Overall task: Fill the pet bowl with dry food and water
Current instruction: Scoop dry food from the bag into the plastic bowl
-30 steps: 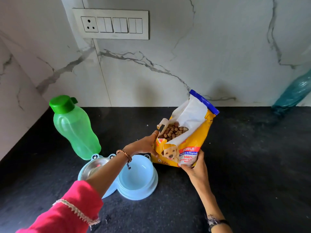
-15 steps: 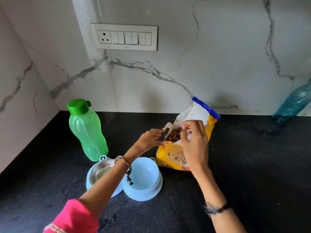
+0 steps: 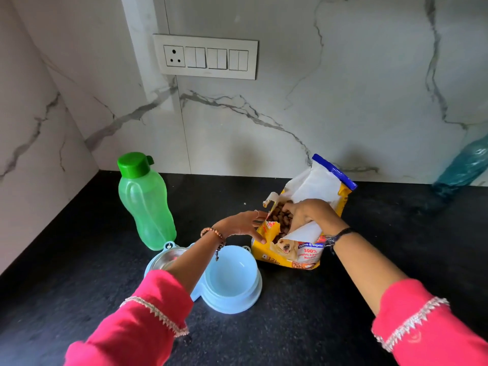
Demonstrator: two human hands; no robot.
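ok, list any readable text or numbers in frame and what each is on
All on the food bag front:
"100%" in red on the white panel.
"1.2kg", likely, at the lower left corner.
"...& Vegeta..." on the blue band, cut off.
The lines under "100%" are too blurred to read.
Bottle, bowl and switch plate: no text visible.

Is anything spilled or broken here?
Nothing is spilled. The food bag is torn open raggedly at its left edge, where the left hand holds it while the right hand reaches into the kibble. The blue bowl is empty.
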